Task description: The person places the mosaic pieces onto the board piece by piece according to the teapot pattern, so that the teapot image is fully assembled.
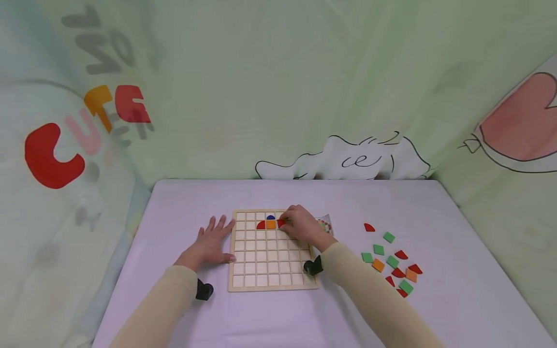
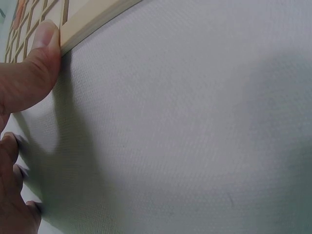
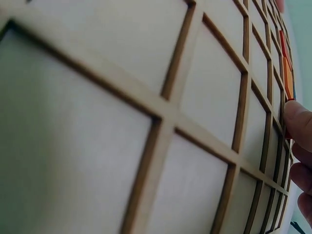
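A wooden grid board (image 1: 273,290) lies flat on the table. In its upper rows sit a blue piece (image 1: 271,217), an orange square tile (image 1: 271,224) and a red quarter-round tile (image 1: 260,225) left of the orange one. My right hand (image 1: 301,225) reaches over the board's upper right and pinches a second red tile (image 1: 280,224) at the cell right of the orange square; the fingers partly hide it. Fingers spread, my left hand (image 1: 211,244) lies at the board's left side. Its thumb (image 2: 44,36) rests on the frame, the other fingertips on or beside the cloth.
Right of the board, loose red quarter-round tiles (image 1: 401,254), green squares (image 1: 378,250) and orange squares (image 1: 378,265) are scattered. A patterned sheet (image 1: 328,221) shows partly behind the right hand. The table has a pale cloth (image 1: 270,319); printed curtains (image 1: 261,96) hang around it.
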`<control>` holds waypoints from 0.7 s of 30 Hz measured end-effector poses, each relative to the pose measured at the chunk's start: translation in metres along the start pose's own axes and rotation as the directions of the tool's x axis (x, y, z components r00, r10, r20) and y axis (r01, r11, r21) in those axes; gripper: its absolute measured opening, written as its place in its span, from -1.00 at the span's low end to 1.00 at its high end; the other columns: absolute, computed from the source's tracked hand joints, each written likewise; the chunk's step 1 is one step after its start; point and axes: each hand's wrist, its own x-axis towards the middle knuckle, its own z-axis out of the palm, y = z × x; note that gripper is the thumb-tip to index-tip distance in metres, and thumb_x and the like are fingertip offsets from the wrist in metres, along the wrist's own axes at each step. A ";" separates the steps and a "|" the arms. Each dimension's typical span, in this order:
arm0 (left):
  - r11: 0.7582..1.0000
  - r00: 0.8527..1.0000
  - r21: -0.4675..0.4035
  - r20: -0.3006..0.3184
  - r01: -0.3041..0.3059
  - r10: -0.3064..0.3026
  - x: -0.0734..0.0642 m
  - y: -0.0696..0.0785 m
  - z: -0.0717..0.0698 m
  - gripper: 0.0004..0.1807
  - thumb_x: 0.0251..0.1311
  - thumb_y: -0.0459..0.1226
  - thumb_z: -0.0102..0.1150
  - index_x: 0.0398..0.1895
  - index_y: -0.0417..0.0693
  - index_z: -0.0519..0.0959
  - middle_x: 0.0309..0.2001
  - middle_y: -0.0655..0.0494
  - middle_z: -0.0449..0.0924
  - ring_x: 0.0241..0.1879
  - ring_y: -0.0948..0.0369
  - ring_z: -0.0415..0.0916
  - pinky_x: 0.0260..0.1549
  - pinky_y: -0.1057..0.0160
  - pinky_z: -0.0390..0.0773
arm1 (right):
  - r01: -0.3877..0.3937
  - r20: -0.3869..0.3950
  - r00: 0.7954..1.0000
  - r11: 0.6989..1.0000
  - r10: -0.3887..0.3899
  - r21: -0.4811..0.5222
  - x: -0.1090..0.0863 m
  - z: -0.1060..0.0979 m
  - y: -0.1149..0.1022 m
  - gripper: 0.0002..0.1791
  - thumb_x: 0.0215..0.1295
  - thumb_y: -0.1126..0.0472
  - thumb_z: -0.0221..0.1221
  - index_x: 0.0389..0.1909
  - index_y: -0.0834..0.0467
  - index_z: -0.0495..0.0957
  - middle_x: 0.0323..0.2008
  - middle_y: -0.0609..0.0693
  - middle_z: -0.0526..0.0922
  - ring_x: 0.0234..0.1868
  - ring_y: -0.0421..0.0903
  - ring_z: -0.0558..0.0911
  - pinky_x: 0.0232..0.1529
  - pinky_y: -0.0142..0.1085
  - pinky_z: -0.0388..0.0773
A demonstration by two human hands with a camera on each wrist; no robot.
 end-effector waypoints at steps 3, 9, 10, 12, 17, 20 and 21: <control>1.000 1.000 0.002 0.002 0.005 -0.005 0.000 0.000 0.000 0.16 0.08 -0.05 0.52 0.65 -0.06 0.01 0.66 -0.23 -0.23 0.64 -0.28 -0.41 0.52 -0.41 -0.22 | 0.016 0.000 1.000 1.000 -0.016 -0.011 0.001 0.001 0.001 -0.78 0.31 0.22 0.38 -0.08 0.22 0.75 -0.10 0.08 0.73 -0.04 0.03 0.59 0.09 -0.12 0.64; 1.000 1.000 0.011 -0.003 0.014 -0.014 0.001 0.001 0.001 0.16 0.06 -0.04 0.53 0.65 -0.04 0.02 0.66 -0.23 -0.21 0.64 -0.28 -0.39 0.51 -0.42 -0.20 | 0.016 -0.007 1.000 1.000 -0.015 0.019 0.001 0.001 0.002 -0.78 0.30 0.21 0.38 -0.09 0.22 0.75 -0.12 0.07 0.73 -0.03 0.03 0.59 0.11 -0.11 0.63; 1.000 1.000 0.011 -0.004 0.016 -0.016 0.000 0.001 0.001 0.16 0.06 -0.04 0.53 0.65 -0.04 0.03 0.66 -0.23 -0.21 0.64 -0.28 -0.38 0.51 -0.42 -0.20 | 0.014 -0.008 1.000 1.000 -0.014 0.024 0.000 0.001 0.002 -0.78 0.29 0.21 0.38 -0.09 0.22 0.75 -0.12 0.08 0.72 -0.03 0.03 0.59 0.12 -0.10 0.63; 1.000 1.000 0.009 -0.004 0.020 -0.020 0.000 0.002 0.001 0.17 0.06 -0.04 0.53 0.65 -0.05 0.03 0.66 -0.23 -0.21 0.64 -0.27 -0.38 0.51 -0.42 -0.20 | 0.013 -0.012 1.000 0.999 -0.013 0.031 0.000 0.001 0.002 -0.78 0.29 0.20 0.39 -0.10 0.21 0.75 -0.12 0.08 0.72 -0.03 0.04 0.59 0.12 -0.09 0.63; 1.000 1.000 0.010 -0.005 0.019 -0.019 -0.001 0.003 0.000 0.17 0.05 -0.05 0.54 0.65 -0.06 0.03 0.66 -0.23 -0.20 0.64 -0.28 -0.37 0.51 -0.42 -0.20 | -0.003 -0.006 1.000 0.999 0.003 0.043 -0.001 0.001 0.002 -0.76 0.29 0.17 0.39 -0.10 0.21 0.75 -0.12 0.08 0.72 -0.03 0.04 0.58 0.12 -0.08 0.62; 1.000 1.000 0.011 -0.006 0.019 -0.019 -0.001 0.004 0.000 0.17 0.05 -0.05 0.54 0.65 -0.06 0.03 0.66 -0.24 -0.20 0.63 -0.28 -0.37 0.51 -0.42 -0.19 | -0.006 -0.004 1.000 0.999 0.006 0.041 -0.002 0.001 0.002 -0.78 0.34 0.18 0.35 -0.08 0.21 0.75 -0.10 0.09 0.71 -0.01 0.05 0.59 0.13 -0.07 0.62; 1.000 1.000 0.012 -0.005 0.019 -0.019 -0.001 0.004 0.000 0.17 0.05 -0.05 0.54 0.65 -0.06 0.04 0.66 -0.24 -0.20 0.63 -0.29 -0.37 0.51 -0.43 -0.19 | -0.005 -0.004 1.000 0.999 0.005 0.041 -0.002 0.001 0.002 -0.79 0.37 0.20 0.32 -0.08 0.21 0.75 -0.09 0.09 0.71 0.00 0.06 0.59 0.14 -0.07 0.61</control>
